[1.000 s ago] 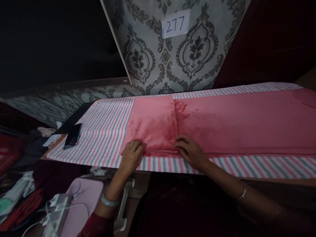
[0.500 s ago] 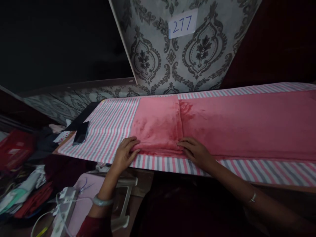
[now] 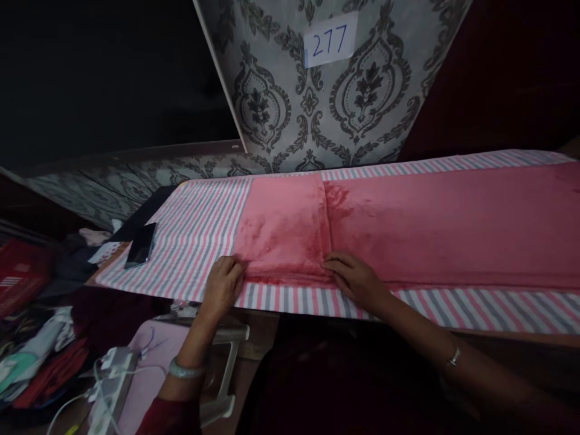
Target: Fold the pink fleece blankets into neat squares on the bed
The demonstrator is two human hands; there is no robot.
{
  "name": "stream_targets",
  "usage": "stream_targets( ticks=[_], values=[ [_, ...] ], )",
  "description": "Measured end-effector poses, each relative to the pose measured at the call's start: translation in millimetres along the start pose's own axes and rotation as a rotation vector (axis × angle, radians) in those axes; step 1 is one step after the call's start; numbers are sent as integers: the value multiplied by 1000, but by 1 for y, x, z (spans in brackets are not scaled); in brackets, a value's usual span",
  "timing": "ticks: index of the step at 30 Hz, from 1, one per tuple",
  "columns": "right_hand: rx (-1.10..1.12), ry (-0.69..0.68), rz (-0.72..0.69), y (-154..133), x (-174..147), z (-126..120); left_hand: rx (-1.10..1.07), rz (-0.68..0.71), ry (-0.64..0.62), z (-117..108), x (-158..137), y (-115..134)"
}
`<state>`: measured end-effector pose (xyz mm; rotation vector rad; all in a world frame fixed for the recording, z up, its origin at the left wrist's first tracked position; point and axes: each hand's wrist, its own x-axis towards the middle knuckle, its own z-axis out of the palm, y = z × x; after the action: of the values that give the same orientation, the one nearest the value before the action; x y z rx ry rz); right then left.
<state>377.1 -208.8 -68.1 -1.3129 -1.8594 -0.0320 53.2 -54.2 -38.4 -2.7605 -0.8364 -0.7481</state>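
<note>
A long pink plush blanket (image 3: 435,229) lies on a striped cloth (image 3: 199,223), its left end folded over into a thicker rectangle. My left hand (image 3: 223,283) is closed on the near left corner of that folded part, fingers curled around the edge. At the near right corner of the fold, my right hand (image 3: 356,279) pinches the blanket's edge between thumb and fingers. Dark red patches show in the pile near the fold's edge. The undersides of both grips are hidden.
A phone (image 3: 141,244) lies on the striped cloth at the left. Behind the table are a dark screen (image 3: 113,78) and a patterned wall with a paper marked 277 (image 3: 330,41). Below left stand a pink stool (image 3: 156,338), a power strip (image 3: 113,386) and piled clothes (image 3: 49,356).
My left hand's fingers have curled in and closed on the blanket's corner. My right hand stays at the fold's near right corner. The view has shifted slightly.
</note>
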Motion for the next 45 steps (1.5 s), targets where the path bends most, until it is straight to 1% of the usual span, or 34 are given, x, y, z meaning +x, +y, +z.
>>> stream_targets(
  ticks=[2, 4, 6, 8, 10, 12, 14, 16, 18, 20, 21, 23, 24, 26, 28, 29, 30, 33, 38, 41, 45],
  values=[
    [8, -8, 8, 0, 0, -1, -68, -15, -18, -8, 0, 1],
    [24, -12, 24, 0, 0, 0, -127, -46, -8, -15, 4, 5],
    [30, -14, 28, 1, 0, 0, -163, -50, 41, -19, 14, 13],
    [14, -9, 9, 1, 1, 1, -179, -21, 88, -17, 29, 26],
    [-8, 2, -10, 0, 2, 2, -175, 31, 94, -9, 45, 44],
    [-12, 17, -16, -2, 3, 2, -158, 97, 71, 3, 59, 67],
    [14, 29, -3, -4, 4, 2, -173, 179, 36, 15, 66, 90],
    [76, 21, 25, -3, 4, 0, -225, 247, -21, 28, 67, 109],
    [172, -2, 54, 2, 5, -4, -255, 260, -73, 40, 64, 120],
    [262, -25, 104, 12, 10, -10, -254, 235, -85, 49, 61, 123],
    [296, -21, 151, 18, 15, -13, -248, 222, -82, 53, 60, 123],
    [357, 22, 296, 35, 30, -20, -228, 210, -78, 57, 60, 120],
    [400, 55, 397, 44, 41, -22, -211, 211, -76, 59, 61, 119],
    [548, 114, 663, 63, 68, -25, -180, 217, -70, 59, 62, 118],
    [706, 128, 920, 80, 97, -23, -174, 217, -61, 59, 64, 119],
    [758, 122, 1005, 87, 110, -21, -181, 215, -56, 59, 64, 120],
    [793, 114, 1056, 93, 123, -18, -189, 211, -48, 60, 64, 120],
    [825, 87, 1090, 107, 152, -9, -201, 203, -11, 65, 61, 119],
    [804, 92, 1069, 119, 181, 3, -228, 167, 2, 70, 58, 117],
    [728, 131, 1044, 125, 196, 9, -274, 171, 31, 67, 58, 119],
    [563, 180, 974, 135, 210, 22, -295, 178, 141, 64, 60, 122]
  ],
)
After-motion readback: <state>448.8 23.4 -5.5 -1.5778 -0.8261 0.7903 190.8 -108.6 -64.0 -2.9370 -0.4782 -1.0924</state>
